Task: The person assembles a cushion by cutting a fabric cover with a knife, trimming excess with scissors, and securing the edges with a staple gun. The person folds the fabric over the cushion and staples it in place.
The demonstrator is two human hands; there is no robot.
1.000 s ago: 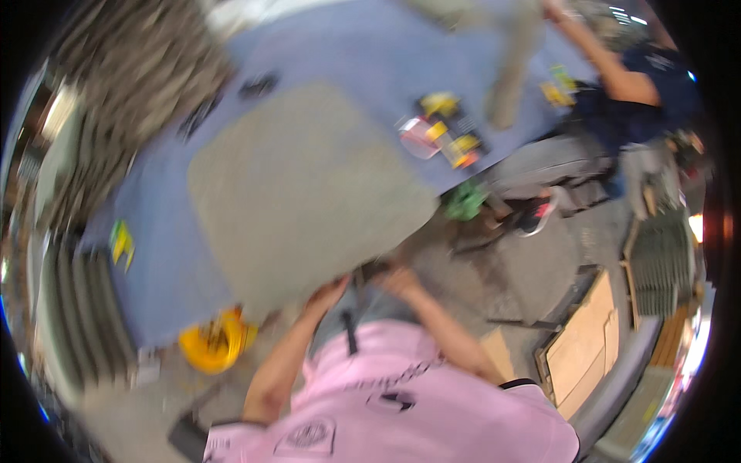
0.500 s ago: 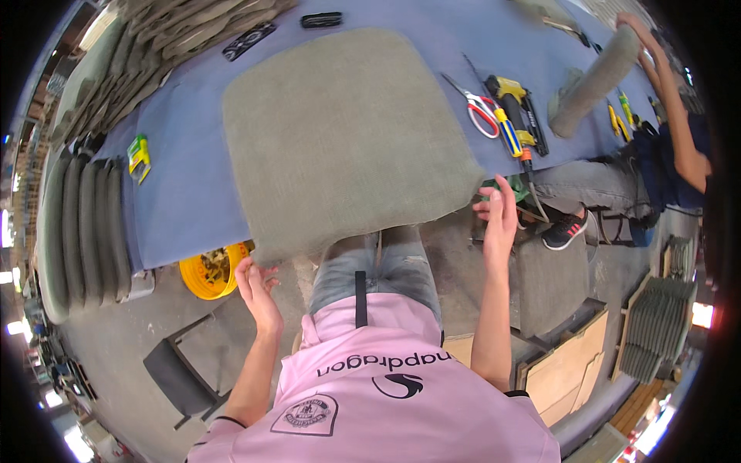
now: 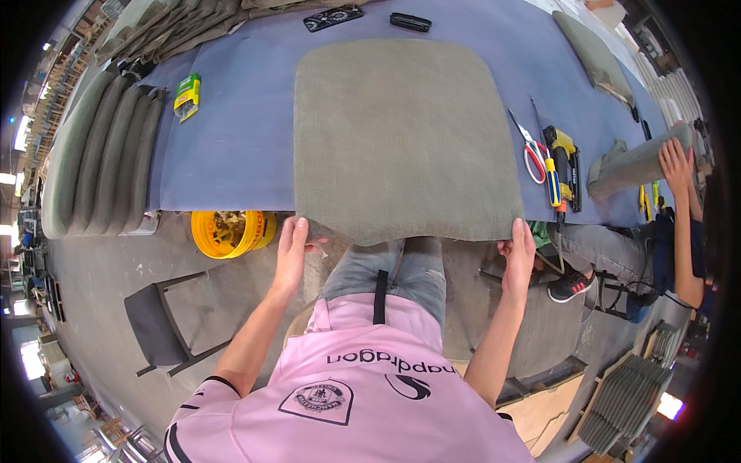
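A flat grey-green fabric cover [image 3: 405, 139] with rounded far corners lies on the blue-covered table, its near edge overhanging toward my lap. My left hand [image 3: 291, 255] is at its near left corner, thumb and fingers closed on the edge. At the near right corner my right hand [image 3: 519, 253] pinches the fabric, with some fingers curled beneath. Right of the cover lie red-handled scissors [image 3: 533, 154], a yellow-and-blue-handled screwdriver [image 3: 553, 183] and a yellow-and-black staple gun [image 3: 564, 158] with a hose.
Upright padded cushions [image 3: 104, 154] and piled covers [image 3: 174, 27] stand at left, beside a green-and-yellow packet [image 3: 187, 98]. A yellow bucket [image 3: 266, 231] of scraps sits below the table edge. A co-worker's hand [image 3: 678, 166] holds a padded piece [image 3: 633, 166] at right.
Both hands, apart from the cover before, now hold its near corners. The cover sits squarer to me. My view has shifted, and the co-worker's padded piece is tilted lower.
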